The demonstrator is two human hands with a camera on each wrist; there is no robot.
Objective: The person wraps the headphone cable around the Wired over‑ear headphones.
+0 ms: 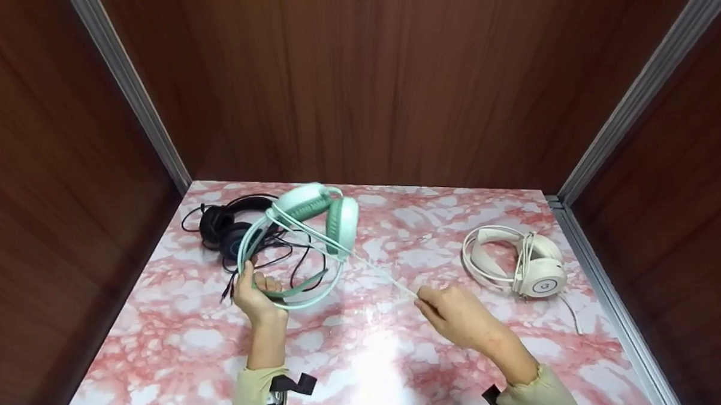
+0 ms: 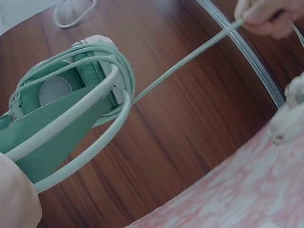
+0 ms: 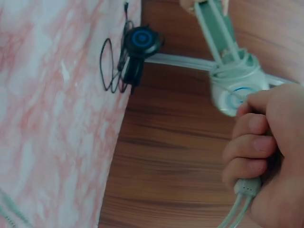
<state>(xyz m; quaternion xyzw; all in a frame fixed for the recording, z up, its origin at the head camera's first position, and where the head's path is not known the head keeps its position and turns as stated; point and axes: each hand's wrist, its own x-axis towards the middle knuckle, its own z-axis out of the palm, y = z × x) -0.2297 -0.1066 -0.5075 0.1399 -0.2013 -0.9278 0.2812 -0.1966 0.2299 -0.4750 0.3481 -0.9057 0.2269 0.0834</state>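
Mint-green headphones (image 1: 350,224) are held up above the table, ear cups away from me. My left hand (image 1: 261,300) grips them by the headband, thumb on the outer side. Their cable (image 2: 185,61) is wound around the ear cups, and one length runs taut to my right hand (image 1: 460,316). Curled fingers of the right hand hold this cable, and its splitter piece (image 3: 246,186) pokes out below the fist in the right wrist view, with two thin strands hanging from it. The part inside the fist is hidden.
Black headphones (image 1: 236,240) with a loose, looping cable lie at the back left, partly behind the green pair. White headphones (image 1: 543,277) wrapped in their cable lie on the right. Brown wood-look panels (image 1: 362,88) wall in the red-and-white marbled table (image 1: 186,364).
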